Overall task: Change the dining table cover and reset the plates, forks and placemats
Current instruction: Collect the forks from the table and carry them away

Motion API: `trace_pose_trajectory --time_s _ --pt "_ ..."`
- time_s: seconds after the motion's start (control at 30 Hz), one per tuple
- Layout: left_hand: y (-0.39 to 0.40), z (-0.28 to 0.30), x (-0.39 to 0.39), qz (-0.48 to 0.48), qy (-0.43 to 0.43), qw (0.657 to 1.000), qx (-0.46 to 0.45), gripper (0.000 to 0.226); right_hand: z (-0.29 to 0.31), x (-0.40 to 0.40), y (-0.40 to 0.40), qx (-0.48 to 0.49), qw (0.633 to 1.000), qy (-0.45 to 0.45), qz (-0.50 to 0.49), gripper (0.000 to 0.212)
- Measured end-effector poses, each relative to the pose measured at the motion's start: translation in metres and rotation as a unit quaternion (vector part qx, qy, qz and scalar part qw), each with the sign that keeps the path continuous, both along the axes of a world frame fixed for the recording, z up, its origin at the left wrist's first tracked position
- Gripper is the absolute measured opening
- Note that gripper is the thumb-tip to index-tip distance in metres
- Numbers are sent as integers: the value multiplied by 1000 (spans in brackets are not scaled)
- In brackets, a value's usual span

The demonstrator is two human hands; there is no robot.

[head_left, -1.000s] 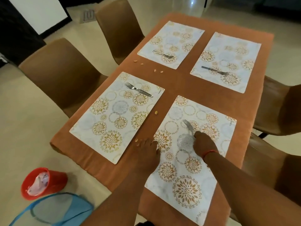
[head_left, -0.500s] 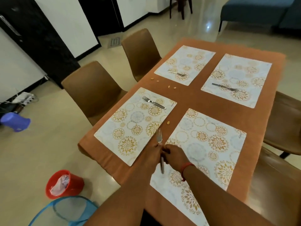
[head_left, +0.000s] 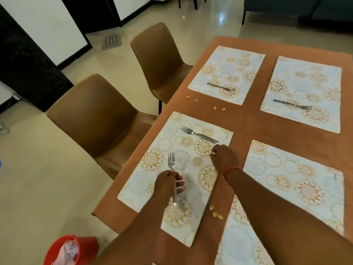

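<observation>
An orange table cover [head_left: 248, 121] carries several floral placemats. My left hand [head_left: 168, 185] grips a fork [head_left: 171, 162] by its handle, tines pointing away, over the near-left placemat [head_left: 152, 178]. A second fork [head_left: 198, 133] lies on that mat's far part. My right hand [head_left: 225, 159] hovers with curled fingers just short of its handle end; contact is not visible. The near-right placemat [head_left: 294, 178] has no fork on it. The far-left placemat [head_left: 229, 69] holds a fork [head_left: 221, 86]. The far-right placemat [head_left: 305, 88] also holds a fork [head_left: 292, 104].
Small pale crumbs [head_left: 215, 214] lie between the near mats, and more crumbs [head_left: 219, 108] lie farther up the cover. Two brown chairs [head_left: 99, 115] [head_left: 158, 54] stand along the table's left side. A red bin [head_left: 70, 249] sits on the floor at the near-left corner.
The fork left the near-right mat and passed from my right hand to my left, which now holds it over the near-left mat. My right hand moved up toward the second fork.
</observation>
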State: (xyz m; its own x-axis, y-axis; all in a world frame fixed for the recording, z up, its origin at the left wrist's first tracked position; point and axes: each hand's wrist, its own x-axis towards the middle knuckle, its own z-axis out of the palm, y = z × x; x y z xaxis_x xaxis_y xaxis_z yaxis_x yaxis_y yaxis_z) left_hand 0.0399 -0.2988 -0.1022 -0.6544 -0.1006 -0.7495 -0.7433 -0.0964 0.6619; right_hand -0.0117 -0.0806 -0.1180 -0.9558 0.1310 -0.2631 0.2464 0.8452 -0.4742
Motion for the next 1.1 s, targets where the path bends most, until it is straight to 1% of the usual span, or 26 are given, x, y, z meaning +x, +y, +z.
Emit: trace_pose_trajectory --time_s 0.1,0.13,0.23,0.3,0.37,0.4,0.47,0.53,0.63,0.73,0.87,1.0,1.1 --pt "-32 2 -18 -17 -10 1000 -9 22 -1 -44 -13 90 995 31 13 35" --pt "-46 0 -29 -19 -10 1000 -7 22 -7 -61 -22 114 993 27 14 37" --pt "-75 -3 -57 -28 -19 999 32 18 -19 -91 -43 172 985 -9 8 36" --pt "-85 -8 -68 -35 -35 998 35 18 -23 -98 -52 214 977 -22 8 34" --pt "-90 -11 -71 -45 -35 998 41 16 -25 -96 -57 230 973 -22 7 30" --pt "-92 -13 -72 -49 -31 998 39 16 -26 -95 -61 224 974 -24 6 28" --pt "-94 -15 -73 -56 -27 997 39 17 -24 -90 -68 175 984 -37 -9 23" --pt "-92 -14 -74 -52 -28 996 67 16 -20 -80 -76 80 993 -74 -40 19" --pt "-85 -11 -71 -36 -44 994 93 14 -15 -55 -99 -78 988 -102 -90 17" --pt "-75 -9 -60 -38 -35 995 89 16 -6 -25 -131 -157 979 -95 -91 16" --pt "-65 1 -42 -68 -9 997 28 27 7 10 -167 -182 977 -84 -72 16" --pt "-73 18 -24 -67 -14 997 40 29 19 33 -185 -180 978 -61 -84 15" --pt "-97 41 -3 -39 16 998 42 31 35 47 -206 -167 985 -42 -13 17"
